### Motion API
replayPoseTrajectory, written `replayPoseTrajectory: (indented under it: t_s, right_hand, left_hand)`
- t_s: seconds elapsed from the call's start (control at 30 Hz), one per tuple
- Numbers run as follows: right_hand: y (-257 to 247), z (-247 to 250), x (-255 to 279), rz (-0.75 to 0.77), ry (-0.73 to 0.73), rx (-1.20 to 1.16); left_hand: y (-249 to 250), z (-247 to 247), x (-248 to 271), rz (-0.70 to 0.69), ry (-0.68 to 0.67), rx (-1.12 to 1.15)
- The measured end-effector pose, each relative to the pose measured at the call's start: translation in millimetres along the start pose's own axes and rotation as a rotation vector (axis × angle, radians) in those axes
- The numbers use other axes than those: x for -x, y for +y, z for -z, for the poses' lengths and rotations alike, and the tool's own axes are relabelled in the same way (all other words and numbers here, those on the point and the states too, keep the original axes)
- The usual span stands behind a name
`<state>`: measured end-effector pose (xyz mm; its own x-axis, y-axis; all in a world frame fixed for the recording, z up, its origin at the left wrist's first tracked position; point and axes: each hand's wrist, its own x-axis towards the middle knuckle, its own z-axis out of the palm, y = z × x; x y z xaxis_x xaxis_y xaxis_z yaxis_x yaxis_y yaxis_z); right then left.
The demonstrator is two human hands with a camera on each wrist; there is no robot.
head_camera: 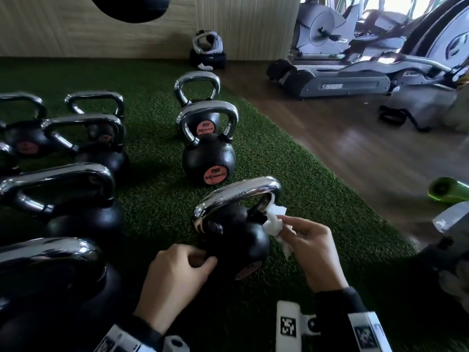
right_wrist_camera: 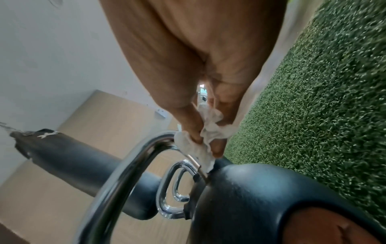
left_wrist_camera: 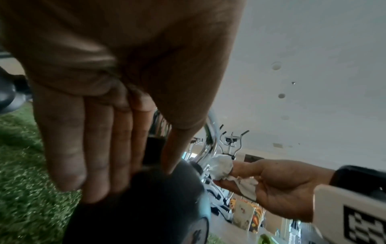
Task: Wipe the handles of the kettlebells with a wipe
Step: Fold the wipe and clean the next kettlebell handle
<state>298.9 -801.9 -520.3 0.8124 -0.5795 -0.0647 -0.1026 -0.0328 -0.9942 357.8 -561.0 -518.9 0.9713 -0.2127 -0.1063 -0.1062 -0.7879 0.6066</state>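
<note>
Pinching a crumpled white wipe (head_camera: 275, 223) between thumb and fingertips, the right hand (head_camera: 311, 246) presses it against the right leg of the chrome handle (head_camera: 237, 193), just above the nearest kettlebell (head_camera: 236, 237). The left hand (head_camera: 175, 278) rests straight fingers (left_wrist_camera: 98, 148) on the black ball's near side, below and left of the pinch.

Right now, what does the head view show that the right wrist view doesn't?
Only the head view shows the left hand steadying the nearest kettlebell, plus the exercise machines.
Only the right wrist view shows the wipe pressed against the handle's leg just above the ball.
Both show the right hand pinching the wipe, the handle and the green turf.
</note>
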Motion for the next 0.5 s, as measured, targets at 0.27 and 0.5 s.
replayPoseTrajectory:
  t_s: [0.27, 0.5]
  right_hand:
    - [-15.6, -11.6, 48.1, 0.186, -0.342, 0.267]
    - [-19.2, -21.0, 41.8, 0.348, -0.199, 0.38]
  left_hand:
    - [26.1, -15.8, 23.2, 0.239, -0.481, 1.082]
    - [25.5, -24.5, 21.9, 0.212, -0.54, 1.327]
